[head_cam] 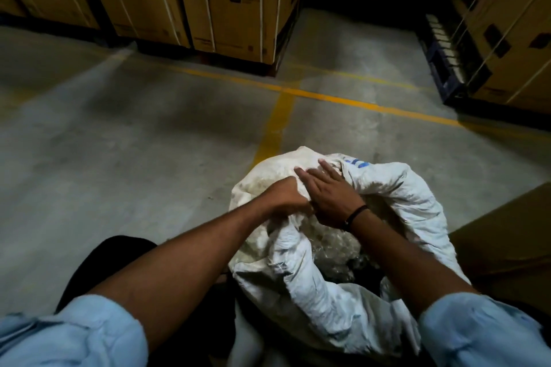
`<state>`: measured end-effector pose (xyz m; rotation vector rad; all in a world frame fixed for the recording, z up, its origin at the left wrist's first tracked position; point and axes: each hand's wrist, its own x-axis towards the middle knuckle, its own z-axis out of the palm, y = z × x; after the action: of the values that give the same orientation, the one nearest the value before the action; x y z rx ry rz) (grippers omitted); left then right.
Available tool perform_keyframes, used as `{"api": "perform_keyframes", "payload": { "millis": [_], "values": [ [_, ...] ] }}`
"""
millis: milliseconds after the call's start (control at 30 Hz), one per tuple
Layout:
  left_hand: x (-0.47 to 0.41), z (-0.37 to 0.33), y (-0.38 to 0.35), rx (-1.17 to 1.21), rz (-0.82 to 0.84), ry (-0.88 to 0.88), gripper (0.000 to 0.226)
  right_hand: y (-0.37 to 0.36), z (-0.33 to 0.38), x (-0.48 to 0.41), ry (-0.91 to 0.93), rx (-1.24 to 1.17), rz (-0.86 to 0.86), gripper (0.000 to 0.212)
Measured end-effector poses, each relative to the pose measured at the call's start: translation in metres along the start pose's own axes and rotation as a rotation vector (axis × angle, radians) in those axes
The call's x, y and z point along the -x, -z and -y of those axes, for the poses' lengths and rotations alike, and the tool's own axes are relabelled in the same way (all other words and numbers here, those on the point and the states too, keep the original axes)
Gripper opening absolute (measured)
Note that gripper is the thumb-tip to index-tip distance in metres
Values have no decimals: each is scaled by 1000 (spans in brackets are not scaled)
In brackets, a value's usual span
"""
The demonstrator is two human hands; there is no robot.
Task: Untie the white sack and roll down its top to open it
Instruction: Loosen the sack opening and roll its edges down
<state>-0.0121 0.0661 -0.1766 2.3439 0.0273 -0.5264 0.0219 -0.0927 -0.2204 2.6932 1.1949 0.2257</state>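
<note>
The white woven sack (396, 205) stands on the concrete floor right in front of me, its mouth open and its top edge folded outward on the right and near sides. Crumpled clear plastic (334, 250) shows inside. My left hand (286, 195) is curled into a fist that grips the sack's cloth at the far left rim. My right hand (325, 191) lies flat beside it, fingers straight, pressing on the far rim cloth; a dark band is on that wrist.
Tall cardboard cartons (232, 0) with white straps stand on pallets along the back, more cartons (507, 27) on a dark pallet at the right. A brown box (507, 235) sits right of the sack. Yellow lines (328, 95) cross the grey floor.
</note>
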Motion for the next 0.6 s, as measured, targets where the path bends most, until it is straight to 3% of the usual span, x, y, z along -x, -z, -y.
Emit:
{"api": "perform_keyframes", "payload": {
  "millis": [67, 167, 267, 333, 467, 533, 600],
  "values": [
    [-3, 8, 7, 238, 127, 31, 50, 16, -7, -3, 22, -109, 44, 79],
    [-5, 29, 16, 574, 341, 159, 73, 45, -9, -24, 28, -198, 211, 55],
    [-7, 43, 22, 618, 448, 313, 89, 61, -8, -56, -11, -255, 522, 43],
    [-11, 38, 27, 498, 336, 313, 96, 62, -13, -71, -58, -319, 702, 40],
    [7, 19, 27, -274, 5, 120, 107, 55, -19, -90, -192, -413, 785, 29],
    [10, 19, 16, -230, -53, 129, 84, 54, -14, -99, -189, -334, 811, 34],
    [5, 24, 9, 86, -65, 236, 50, 56, -7, -101, -139, -210, 746, 47]
  ]
}}
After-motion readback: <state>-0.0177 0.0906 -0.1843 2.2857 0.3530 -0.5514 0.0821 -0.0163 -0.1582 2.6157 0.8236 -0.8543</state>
